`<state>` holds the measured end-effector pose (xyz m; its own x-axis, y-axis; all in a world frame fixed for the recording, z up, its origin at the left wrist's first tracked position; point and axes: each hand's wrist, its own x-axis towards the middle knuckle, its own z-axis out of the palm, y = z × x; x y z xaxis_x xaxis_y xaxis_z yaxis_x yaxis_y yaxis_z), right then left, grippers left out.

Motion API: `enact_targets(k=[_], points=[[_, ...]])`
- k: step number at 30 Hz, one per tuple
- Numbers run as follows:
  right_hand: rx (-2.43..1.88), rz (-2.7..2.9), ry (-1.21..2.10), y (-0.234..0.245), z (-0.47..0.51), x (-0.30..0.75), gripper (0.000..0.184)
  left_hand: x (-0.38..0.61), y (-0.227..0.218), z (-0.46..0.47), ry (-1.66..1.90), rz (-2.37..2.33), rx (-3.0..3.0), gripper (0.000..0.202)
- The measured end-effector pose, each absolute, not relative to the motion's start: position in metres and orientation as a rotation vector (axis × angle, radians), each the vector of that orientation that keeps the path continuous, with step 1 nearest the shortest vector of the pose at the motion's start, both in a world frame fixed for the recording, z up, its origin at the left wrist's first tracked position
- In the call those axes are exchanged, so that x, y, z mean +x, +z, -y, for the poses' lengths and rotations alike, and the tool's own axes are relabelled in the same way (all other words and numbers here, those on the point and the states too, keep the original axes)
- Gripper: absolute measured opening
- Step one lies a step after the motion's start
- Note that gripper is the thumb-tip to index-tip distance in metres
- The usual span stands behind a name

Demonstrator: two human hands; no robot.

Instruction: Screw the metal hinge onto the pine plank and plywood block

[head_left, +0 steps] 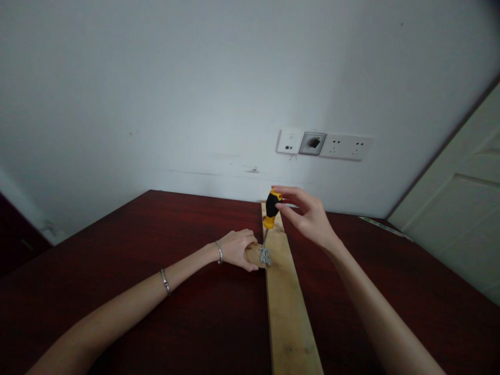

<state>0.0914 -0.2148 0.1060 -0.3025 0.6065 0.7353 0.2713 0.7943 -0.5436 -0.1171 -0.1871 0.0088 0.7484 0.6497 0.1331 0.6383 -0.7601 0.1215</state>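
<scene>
Our right hand (310, 219) pinches a screwdriver (272, 205) at the butt hinge (265, 256) spanning wooden block (253, 254) and plank (291, 307), toward the surface's (195, 221) far edge; our left hand (236, 248), fingers curled, grips the wooden block.

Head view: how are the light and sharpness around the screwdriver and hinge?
Head view: dim overall, the white wall brighter than the dark red table, no strong glare; same head view: screwdriver readable, hinge slightly soft, its fine detail hard to make out.
</scene>
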Motion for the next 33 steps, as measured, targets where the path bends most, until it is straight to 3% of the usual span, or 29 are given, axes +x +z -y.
enact_targets(k=[15,20,27,33], points=[[-0.712,1.899,0.287,0.1063,0.2156,0.0870,0.027,-0.1179,0.0054,0.1859,0.319,-1.043,2.896,0.061],[-0.785,1.959,0.233,0.1096,0.2202,0.0859,0.039,-0.1173,0.0066,0.1870,0.309,-1.046,2.883,0.060],[-0.693,1.912,0.266,0.1034,0.2132,0.0855,0.038,-0.1174,0.0046,0.1855,0.312,-1.041,2.891,0.060],[-0.708,1.944,0.223,0.1075,0.2168,0.0857,0.024,-0.1177,0.0041,0.1853,0.325,-1.040,2.892,0.061]])
